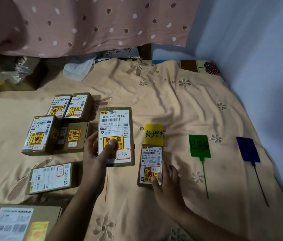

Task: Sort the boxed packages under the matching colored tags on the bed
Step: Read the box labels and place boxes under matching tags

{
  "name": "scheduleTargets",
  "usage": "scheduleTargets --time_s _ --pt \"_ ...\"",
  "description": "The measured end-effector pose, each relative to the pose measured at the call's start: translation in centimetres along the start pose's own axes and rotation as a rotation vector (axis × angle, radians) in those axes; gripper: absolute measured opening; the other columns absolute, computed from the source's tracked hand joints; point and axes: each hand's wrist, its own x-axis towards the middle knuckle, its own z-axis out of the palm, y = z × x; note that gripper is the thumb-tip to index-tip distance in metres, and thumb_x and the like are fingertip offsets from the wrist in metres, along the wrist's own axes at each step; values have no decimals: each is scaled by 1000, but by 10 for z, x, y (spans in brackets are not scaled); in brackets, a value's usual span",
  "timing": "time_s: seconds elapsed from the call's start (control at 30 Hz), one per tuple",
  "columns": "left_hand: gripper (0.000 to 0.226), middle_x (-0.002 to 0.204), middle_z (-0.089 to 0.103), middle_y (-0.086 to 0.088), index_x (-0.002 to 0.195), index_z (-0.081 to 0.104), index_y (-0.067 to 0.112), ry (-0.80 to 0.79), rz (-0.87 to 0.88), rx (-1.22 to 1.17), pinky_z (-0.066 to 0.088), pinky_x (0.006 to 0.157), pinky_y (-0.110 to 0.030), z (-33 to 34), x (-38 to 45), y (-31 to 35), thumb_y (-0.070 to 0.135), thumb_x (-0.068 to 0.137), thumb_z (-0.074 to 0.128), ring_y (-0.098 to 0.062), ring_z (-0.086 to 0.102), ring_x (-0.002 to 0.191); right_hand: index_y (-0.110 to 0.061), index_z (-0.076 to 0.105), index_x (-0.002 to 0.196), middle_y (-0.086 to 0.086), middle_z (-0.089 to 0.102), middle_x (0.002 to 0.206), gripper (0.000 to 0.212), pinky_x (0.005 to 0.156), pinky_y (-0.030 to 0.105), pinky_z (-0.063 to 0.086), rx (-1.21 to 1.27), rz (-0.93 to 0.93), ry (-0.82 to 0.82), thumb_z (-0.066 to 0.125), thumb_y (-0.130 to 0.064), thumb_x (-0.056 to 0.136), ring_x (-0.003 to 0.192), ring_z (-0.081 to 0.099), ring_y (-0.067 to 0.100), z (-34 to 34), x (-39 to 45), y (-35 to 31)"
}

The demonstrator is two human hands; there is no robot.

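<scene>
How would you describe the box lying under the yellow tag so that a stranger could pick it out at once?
Start at the row of three coloured tags on the bed and take the yellow tag, the leftmost. The small box lies directly below it, overlapping its lower edge, under the right hand. Unlike the larger box held by the left hand, it lies flat on the bedsheet.

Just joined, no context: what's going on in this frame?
A person is sorting boxed parcels on a bed. The left hand holds up a larger box, thumb on its label. The right hand rests fingers on a smaller box lying just below the yellow tag. Nothing lies under the green tag or the blue tag yet. More boxes wait in a cluster at left.
</scene>
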Motion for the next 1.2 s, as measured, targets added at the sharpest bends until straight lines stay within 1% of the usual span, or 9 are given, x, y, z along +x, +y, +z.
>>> scheduleTargets --time_s 0.13,0.2,0.3,0.43,0.47,0.57,0.7,1.0,1.2 --pt "68 118 70 -8 140 44 27 -111 15 34 61 65 -32 20 -14 7 24 76 67 -23 74 94 -52 41 121 -21 42 129 32 107 39 41 387 -119 54 43 -44 90 124 41 -1 -46 15 -40" --pt "66 116 72 -5 138 46 33 -165 21 56 61 67 -34 35 -25 11 25 76 67 -23 74 95 -49 43 129 -18 44 139 42 108 38 41 569 -132 59 43 -55 88 128 45 1 -72 18 -62" --pt "66 121 71 -4 143 44 31 -227 51 86 60 81 -43 57 -42 15 30 80 63 -23 72 101 -47 33 139 -15 40 148 55 104 19 42 736 -185 -4 38 -59 86 126 45 -8 -109 15 -91" --pt "52 132 65 3 149 36 34 -255 119 145 54 97 -45 79 -64 21 35 98 45 -15 67 112 -34 27 148 -5 53 141 60 100 44 46 932 -321 -98 43 -47 91 125 55 16 -140 -1 -109" --pt "49 133 63 5 149 34 35 -266 135 165 53 99 -42 83 -71 23 36 101 39 -11 65 114 -34 28 148 -4 55 139 59 98 44 48 968 -310 -89 45 -41 91 123 58 18 -146 -7 -110" --pt "41 130 64 10 144 38 42 -291 131 154 53 98 -41 88 -87 35 33 103 36 -8 66 112 -35 32 146 -5 59 135 59 86 34 56 1022 -284 -50 50 -29 90 114 64 16 -161 -24 -113" --pt "42 122 69 2 129 43 52 -332 115 36 52 94 -55 89 -101 60 37 90 50 -26 70 106 -33 35 145 -7 63 130 51 77 26 58 1039 -331 -32 47 -20 97 109 66 14 -181 -48 -121" --pt "41 120 71 1 116 52 57 -379 300 -21 56 84 -48 95 -129 91 30 87 47 -31 69 107 -31 34 146 -8 59 134 53 82 28 57 1042 -493 5 40 -30 93 116 63 14 -201 -82 -138" --pt "39 113 74 4 118 52 53 -373 339 -26 60 71 -32 94 -134 90 32 86 48 -21 73 96 -30 36 145 -8 61 133 53 83 29 57 1083 -478 -11 41 -32 92 115 63 16 -204 -89 -142"
